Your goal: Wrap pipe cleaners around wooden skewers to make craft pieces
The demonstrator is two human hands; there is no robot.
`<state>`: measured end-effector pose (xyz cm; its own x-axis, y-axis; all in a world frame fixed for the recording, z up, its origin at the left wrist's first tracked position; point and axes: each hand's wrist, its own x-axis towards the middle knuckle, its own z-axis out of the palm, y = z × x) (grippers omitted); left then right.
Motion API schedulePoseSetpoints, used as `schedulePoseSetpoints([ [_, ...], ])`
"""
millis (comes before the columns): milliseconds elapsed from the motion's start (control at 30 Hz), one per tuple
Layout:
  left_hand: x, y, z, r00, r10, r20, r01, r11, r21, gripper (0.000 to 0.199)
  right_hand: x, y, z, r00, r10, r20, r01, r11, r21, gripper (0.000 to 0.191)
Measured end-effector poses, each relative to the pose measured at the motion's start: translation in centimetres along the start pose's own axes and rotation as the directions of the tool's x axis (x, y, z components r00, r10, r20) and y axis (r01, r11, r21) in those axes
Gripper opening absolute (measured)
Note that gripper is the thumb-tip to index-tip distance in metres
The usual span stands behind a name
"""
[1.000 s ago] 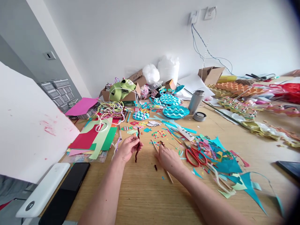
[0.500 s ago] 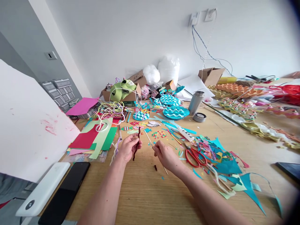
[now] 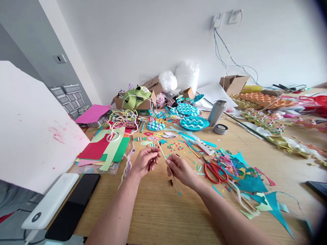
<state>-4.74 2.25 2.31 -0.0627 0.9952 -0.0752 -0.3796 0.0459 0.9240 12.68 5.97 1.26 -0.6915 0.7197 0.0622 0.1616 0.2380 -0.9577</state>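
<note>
My left hand [image 3: 146,161] is closed, with thumb and fingers curled together beside the stick. Only a small dark red end of a pipe cleaner [image 3: 158,148] shows at its fingertips; the rest is hidden. In my right hand [image 3: 181,169] a thin, pale wooden stick [image 3: 161,148] is pinched, slanting from upper left to lower right. Its upper end comes close to my left fingertips. A short dark fuzzy piece [image 3: 171,182] lies on the table just below the right hand. Colourful paper fish [image 3: 152,139] and confetti bits [image 3: 175,147] lie beyond both hands.
Red-handled scissors [image 3: 216,173] and blue paper scraps [image 3: 251,183] lie right of my right hand. A white glue tube [image 3: 205,147] and metal flask [image 3: 217,113] are farther back. At left are coloured paper sheets [image 3: 95,148], a black phone [image 3: 74,206] and a white device [image 3: 51,200].
My left hand has turned and come closer to the stick, so the dark pipe cleaner has mostly gone out of sight. My right hand keeps hold of the stick. The view has shifted slightly.
</note>
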Motion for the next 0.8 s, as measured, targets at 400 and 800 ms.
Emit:
schedulePoseSetpoints([
  [400,-0.1,-0.4,0.2,0.993,-0.045,0.112,0.043,0.999,0.023,0.024,0.1,-0.6,-0.1,0.992,0.105,-0.074,-0.079,0.955,0.286,0.040],
  [800,-0.9,-0.5,1.2,0.938,-0.203,0.281,0.204,0.979,0.024,0.023,0.3,-0.3,-0.6,0.981,0.144,-0.132,-0.016,0.730,0.683,0.031],
])
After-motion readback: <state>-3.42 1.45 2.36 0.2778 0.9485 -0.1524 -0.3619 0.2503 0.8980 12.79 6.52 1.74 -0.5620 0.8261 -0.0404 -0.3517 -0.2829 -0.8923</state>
